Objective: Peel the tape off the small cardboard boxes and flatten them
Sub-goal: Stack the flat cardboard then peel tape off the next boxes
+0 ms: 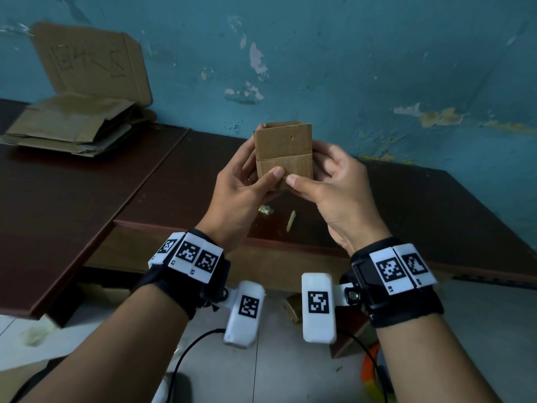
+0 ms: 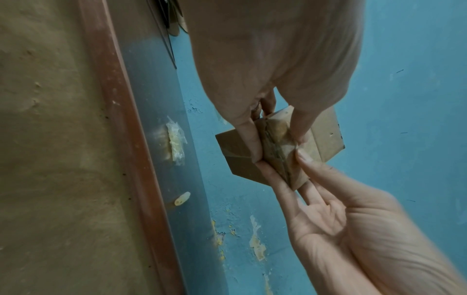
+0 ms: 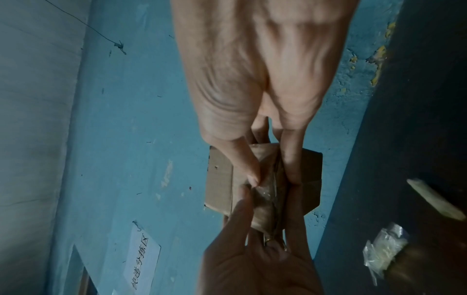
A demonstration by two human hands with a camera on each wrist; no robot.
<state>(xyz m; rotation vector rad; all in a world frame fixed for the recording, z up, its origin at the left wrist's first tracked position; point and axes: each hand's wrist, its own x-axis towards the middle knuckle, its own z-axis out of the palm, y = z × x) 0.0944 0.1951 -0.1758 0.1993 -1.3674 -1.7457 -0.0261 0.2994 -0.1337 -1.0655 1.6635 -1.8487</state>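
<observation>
A small brown cardboard box [image 1: 283, 146] is held up above the dark table, its top open toward the wall. My left hand [image 1: 261, 177] grips its left side and my right hand [image 1: 312, 177] grips its right side. Both thumbs meet at the lower front edge. In the left wrist view the box [image 2: 326, 137] shows its bottom seam under clear tape [image 2: 276, 147], pinched between the fingers of both hands. The right wrist view shows the same box [image 3: 218, 185], with both thumb tips touching at the tape's edge.
A crumpled wad of tape [image 1: 266, 210] and a rolled strip [image 1: 291, 221] lie on the table [image 1: 174, 184] under my hands. Flattened cardboard [image 1: 72, 126] is stacked at the far left below a cardboard sign [image 1: 90, 62]. The blue wall stands close behind.
</observation>
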